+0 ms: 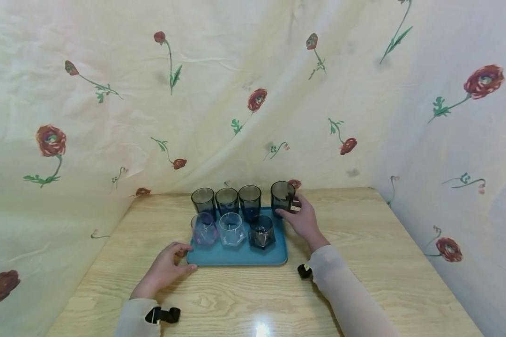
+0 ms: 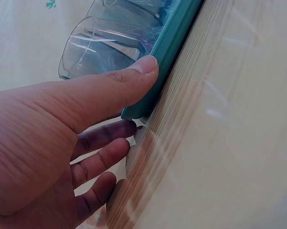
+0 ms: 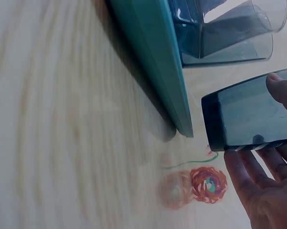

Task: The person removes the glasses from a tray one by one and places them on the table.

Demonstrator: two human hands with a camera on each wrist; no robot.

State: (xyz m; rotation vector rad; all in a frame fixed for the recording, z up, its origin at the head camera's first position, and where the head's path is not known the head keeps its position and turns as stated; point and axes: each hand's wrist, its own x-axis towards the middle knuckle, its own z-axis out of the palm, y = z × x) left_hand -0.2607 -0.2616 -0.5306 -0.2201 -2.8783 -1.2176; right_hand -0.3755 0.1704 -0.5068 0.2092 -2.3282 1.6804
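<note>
My right hand [image 1: 304,219] holds a tall dark smoked-glass tumbler [image 1: 282,195] at the tray's back right corner. In the right wrist view, this tumbler [image 3: 250,112] has its thick base apart from the blue tray [image 3: 155,57], thumb on one side and fingers on the other. Around the tray's front left corner, my left hand [image 1: 166,267] has its thumb on the rim and index finger at the side. On the tray [image 1: 236,257] stand a pinkish clear glass [image 1: 204,231], a clear glass [image 1: 232,231] and a short dark faceted glass [image 1: 262,234].
Behind the short glasses, three more tall dark tumblers stand in a row: left [image 1: 204,202], middle [image 1: 227,202] and right [image 1: 250,202]. The wooden table [image 1: 362,243] ends at a flowered cloth [image 1: 219,117] at the back and sides.
</note>
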